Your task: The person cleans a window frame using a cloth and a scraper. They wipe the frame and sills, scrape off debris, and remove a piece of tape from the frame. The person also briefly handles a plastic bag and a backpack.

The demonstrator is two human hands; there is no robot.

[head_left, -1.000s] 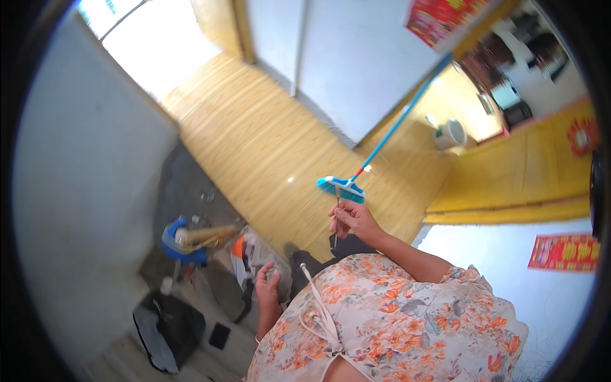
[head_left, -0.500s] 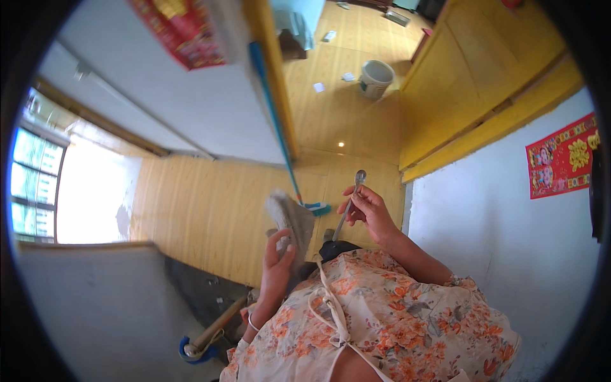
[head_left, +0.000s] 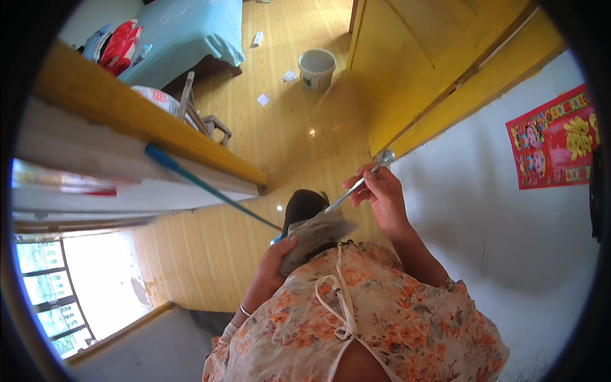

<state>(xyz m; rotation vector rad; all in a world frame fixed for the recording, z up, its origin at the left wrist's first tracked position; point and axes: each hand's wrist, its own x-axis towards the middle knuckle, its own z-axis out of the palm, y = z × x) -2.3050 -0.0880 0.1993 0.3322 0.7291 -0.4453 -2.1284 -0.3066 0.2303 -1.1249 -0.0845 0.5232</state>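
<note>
In my right hand point(head_left: 382, 194) is a metal spoon point(head_left: 356, 188), pinched by its long handle. Its bowl points up and away to the right, and the handle's lower end reaches the grey cloth point(head_left: 310, 237). My left hand point(head_left: 277, 256) grips this cloth low in front of my floral top. The cloth is bunched and partly smeared by motion; whether it touches the handle's tip I cannot tell. Just beyond the cloth shows my dark-clothed leg point(head_left: 304, 207).
A yellow door point(head_left: 420, 57) stands on the right, a door frame point(head_left: 159, 124) on the left with a blue-handled broom point(head_left: 210, 188) leaning beside it. Ahead on the wooden floor are a white bucket point(head_left: 317, 70) and paper scraps point(head_left: 263, 100). A bed point(head_left: 191, 32) and wooden chair point(head_left: 216, 127) lie beyond.
I have moved toward the doorway, and more of the room and bed shows. The cloth has come nearer to the spoon, which now tilts more to the right.
</note>
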